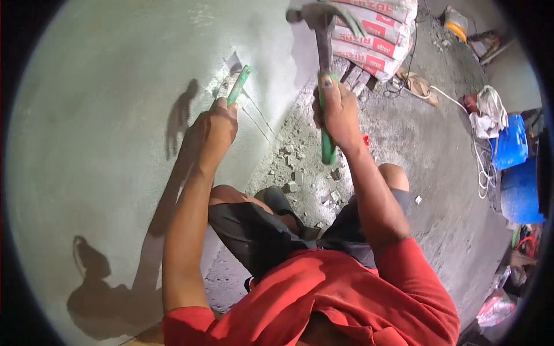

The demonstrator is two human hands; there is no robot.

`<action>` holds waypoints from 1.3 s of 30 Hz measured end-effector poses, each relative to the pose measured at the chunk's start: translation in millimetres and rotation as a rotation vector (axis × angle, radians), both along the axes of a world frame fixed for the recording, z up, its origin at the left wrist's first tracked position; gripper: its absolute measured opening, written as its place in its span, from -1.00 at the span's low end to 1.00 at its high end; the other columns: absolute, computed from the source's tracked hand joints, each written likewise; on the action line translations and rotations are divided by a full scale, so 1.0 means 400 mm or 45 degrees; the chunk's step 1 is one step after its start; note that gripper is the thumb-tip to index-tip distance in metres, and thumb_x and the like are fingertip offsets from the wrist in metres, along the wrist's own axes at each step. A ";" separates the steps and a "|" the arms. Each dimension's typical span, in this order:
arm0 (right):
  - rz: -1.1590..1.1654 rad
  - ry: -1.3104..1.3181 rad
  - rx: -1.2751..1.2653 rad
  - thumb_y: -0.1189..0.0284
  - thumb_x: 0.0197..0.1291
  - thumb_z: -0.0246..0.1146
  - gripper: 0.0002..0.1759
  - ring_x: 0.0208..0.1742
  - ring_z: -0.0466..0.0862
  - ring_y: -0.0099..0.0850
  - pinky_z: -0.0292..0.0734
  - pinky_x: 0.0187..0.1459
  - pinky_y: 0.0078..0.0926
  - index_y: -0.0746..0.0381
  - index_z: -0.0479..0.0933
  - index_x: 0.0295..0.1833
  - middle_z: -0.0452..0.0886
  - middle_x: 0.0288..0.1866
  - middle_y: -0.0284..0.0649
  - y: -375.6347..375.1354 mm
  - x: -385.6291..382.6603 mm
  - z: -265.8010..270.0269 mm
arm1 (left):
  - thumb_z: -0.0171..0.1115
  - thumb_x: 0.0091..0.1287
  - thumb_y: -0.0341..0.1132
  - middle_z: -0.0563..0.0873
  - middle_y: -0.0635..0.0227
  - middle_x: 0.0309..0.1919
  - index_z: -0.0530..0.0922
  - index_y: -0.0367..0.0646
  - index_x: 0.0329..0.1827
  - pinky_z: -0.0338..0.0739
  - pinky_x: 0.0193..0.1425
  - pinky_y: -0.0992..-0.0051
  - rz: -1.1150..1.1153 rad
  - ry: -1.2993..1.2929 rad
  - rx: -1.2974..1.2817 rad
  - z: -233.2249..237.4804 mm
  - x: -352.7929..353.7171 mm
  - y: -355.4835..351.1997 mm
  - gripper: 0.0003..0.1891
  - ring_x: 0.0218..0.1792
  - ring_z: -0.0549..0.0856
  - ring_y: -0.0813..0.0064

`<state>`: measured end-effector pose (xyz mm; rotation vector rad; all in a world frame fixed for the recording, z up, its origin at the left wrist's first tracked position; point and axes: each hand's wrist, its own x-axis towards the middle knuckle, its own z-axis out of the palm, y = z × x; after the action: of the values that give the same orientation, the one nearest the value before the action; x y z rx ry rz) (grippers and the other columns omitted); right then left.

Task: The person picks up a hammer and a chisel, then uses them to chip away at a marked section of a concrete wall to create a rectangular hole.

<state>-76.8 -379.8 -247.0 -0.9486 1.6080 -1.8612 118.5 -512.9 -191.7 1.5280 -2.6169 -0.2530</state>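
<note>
Crouching beside a grey plastered wall [115, 127], here's a person in a red short-sleeved shirt [323, 288] and dark shorts [248, 230], both arms stretched forward. Look at the right hand [339, 112]: fingers curled snugly round the green grip of a steel claw hammer [324, 55], thumb laid along the handle, and the hammer is up in the air, its head well apart from the other tool. And the left hand [219, 130]! It's wrapped into a fist round the near end of a slim green bar-shaped tool [239, 85], the rest poking out past the fingers, right by a pale chipped patch [217, 82] on the wall. Whether the bar touches the plaster, I can't tell from here. Thin dark lines [258, 111] slant from there towards the wall's lower edge, and a dark shadow [92, 294] spreads behind the left arm.

Down on the grey floor [444, 173], rough grey chunks of rubble [292, 185] lie along the edge where it meets the wall, near a dark shoe [278, 202]. At the floor's far edge, white sacks with red print [375, 34] sit stacked. Over at its right edge there's a blue plastic container [511, 147], with a white bundle [490, 112] just beside it.
</note>
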 end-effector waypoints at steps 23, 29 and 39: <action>0.060 -0.085 0.312 -0.01 0.49 0.12 -0.47 -0.66 0.39 -0.61 0.30 -0.60 -0.55 0.30 0.50 -0.20 0.42 -0.61 -0.40 0.211 -0.041 -0.190 | 0.20 0.43 -0.16 0.74 -0.04 -0.28 0.57 -0.19 -0.01 0.56 -0.15 0.02 -0.043 0.583 -0.101 -0.210 0.067 0.027 -0.72 -0.23 0.71 -0.17; -0.133 -0.678 0.327 -0.16 0.44 0.02 -0.38 -0.72 0.41 -0.52 0.33 -0.67 -0.48 0.26 0.46 -0.23 0.45 -0.56 -0.31 0.257 -0.056 -0.273 | 0.14 0.46 -0.07 0.73 -0.05 -0.16 0.56 -0.17 0.07 0.54 -0.03 0.08 -0.010 0.140 0.048 -0.158 0.092 0.104 -0.65 -0.08 0.69 -0.15; 0.068 -1.283 -0.075 -0.24 0.45 -0.07 -0.37 -0.73 0.38 -0.53 0.44 -0.66 -0.48 0.17 0.36 -0.16 0.36 -0.59 -0.40 0.314 -0.133 -0.234 | 0.06 0.52 -0.02 0.70 -0.14 -0.12 0.60 -0.24 0.09 0.51 0.06 0.09 0.093 0.093 -0.021 -0.148 0.026 0.003 -0.57 -0.02 0.68 -0.13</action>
<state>-129.8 -254.3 -340.7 0.0072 0.8856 -1.8688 129.1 -511.8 -251.1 1.5743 -2.4959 -0.2744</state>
